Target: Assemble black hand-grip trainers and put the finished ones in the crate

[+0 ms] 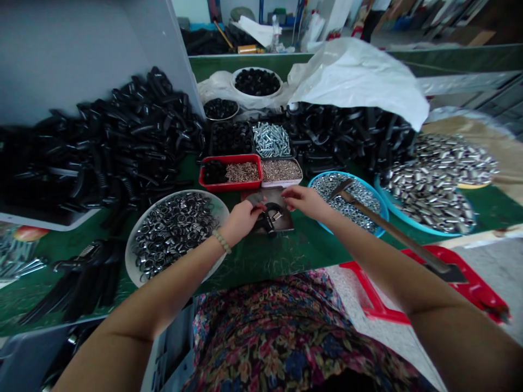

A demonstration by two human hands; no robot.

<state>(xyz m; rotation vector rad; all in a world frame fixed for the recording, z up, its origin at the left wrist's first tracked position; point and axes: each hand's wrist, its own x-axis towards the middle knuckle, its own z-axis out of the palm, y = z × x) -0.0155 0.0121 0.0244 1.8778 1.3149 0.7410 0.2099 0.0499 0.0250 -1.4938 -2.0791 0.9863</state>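
Note:
A black curved clamp-like part (268, 224) lies on a small metal plate (287, 222) in the middle of the green bench. A short silvery piece (278, 215) shows within its curve. My left hand (242, 220) is closed at the part's left side, thumb and fingers pinching it. On the other side, my right hand (306, 201) hovers by the plate's right edge with its fingers curled together. Whatever those right fingertips hold, if anything, is too small to make out. Just beyond the hands stand a red tray (231, 188) of small copper-coloured pins and black pieces, and a white tray (281, 183) of small metal bits.
Metal rings fill a white bowl (131, 256) at left. A hammer (379, 220) rests across a blue basin (384, 231) of small metal parts. Silvery cylinders (433, 185) lie farther right. Black parts (122, 136) are heaped left; bolts (271, 140) stand behind the trays.

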